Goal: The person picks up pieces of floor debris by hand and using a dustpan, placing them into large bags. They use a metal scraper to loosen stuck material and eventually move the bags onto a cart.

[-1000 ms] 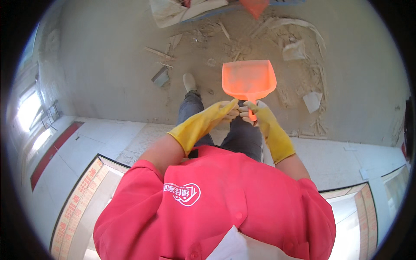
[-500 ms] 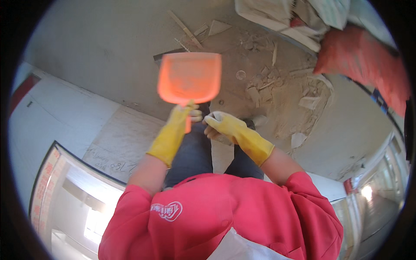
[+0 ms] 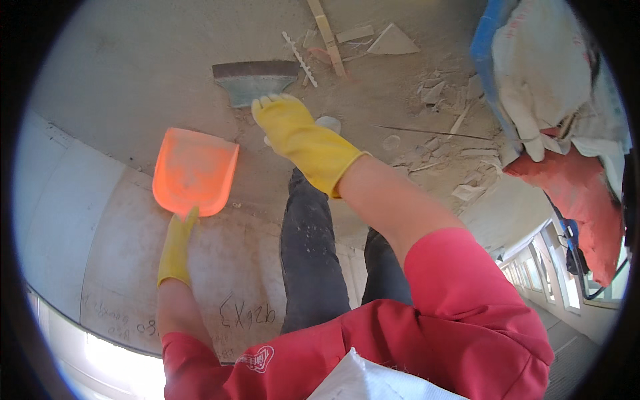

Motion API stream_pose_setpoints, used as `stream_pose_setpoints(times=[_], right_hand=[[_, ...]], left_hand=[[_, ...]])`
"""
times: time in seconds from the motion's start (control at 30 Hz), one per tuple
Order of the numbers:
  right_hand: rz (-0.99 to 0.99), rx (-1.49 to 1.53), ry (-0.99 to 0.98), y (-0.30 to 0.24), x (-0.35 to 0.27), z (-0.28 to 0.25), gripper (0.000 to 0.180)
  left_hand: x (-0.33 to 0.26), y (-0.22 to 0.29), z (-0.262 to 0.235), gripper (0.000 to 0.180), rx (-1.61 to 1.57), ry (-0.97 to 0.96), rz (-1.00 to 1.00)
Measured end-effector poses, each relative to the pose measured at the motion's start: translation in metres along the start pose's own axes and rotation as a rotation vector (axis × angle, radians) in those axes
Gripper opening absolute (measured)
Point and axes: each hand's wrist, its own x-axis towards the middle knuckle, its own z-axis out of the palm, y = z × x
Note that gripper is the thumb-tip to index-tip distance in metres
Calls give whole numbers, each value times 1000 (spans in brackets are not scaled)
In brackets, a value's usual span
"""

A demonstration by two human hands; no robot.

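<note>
My left hand's fingers are wrapped round the handle of the orange dustpan. Right hand: fingertips bunched close together, right up against the grey-green fan-shaped head with the dark edge. Can't tell if they've actually got hold of it, sorry.

Half a second ago both gloves were together in front of me; now the pan's swung out left and the right glove's gone forward, so I'd say each hand has its own job.

Right arm's stretched diagonally across my legs, back of the glove up. Left arm's lower, reaching forward. Beyond that: wood strips, crumbly rubble, red sack way over right.
</note>
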Motion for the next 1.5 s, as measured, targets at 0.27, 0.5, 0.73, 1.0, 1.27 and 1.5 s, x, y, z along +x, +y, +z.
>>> stream_pose_setpoints(times=[0.27,0.5,0.73,1.0,1.27,1.5], right_hand=[[-171,-299,78,25,79,59,52],[31,-172,122,2,81,1,34],[362,662,868,67,-45,-51,49],[1342,249,951,289,-279,-35,32],[1353,386,882,390,-257,-27,24],[1202,591,753,300,-181,-40,33]], left_hand=[[-16,69,3,57,-19,-111,130],[14,150,9,47,-40,-158,136],[33,257,-37,47,281,-53,181],[48,440,-13,50,659,-53,322],[-15,532,169,46,1188,-257,668],[-36,513,271,42,1025,-321,531]])
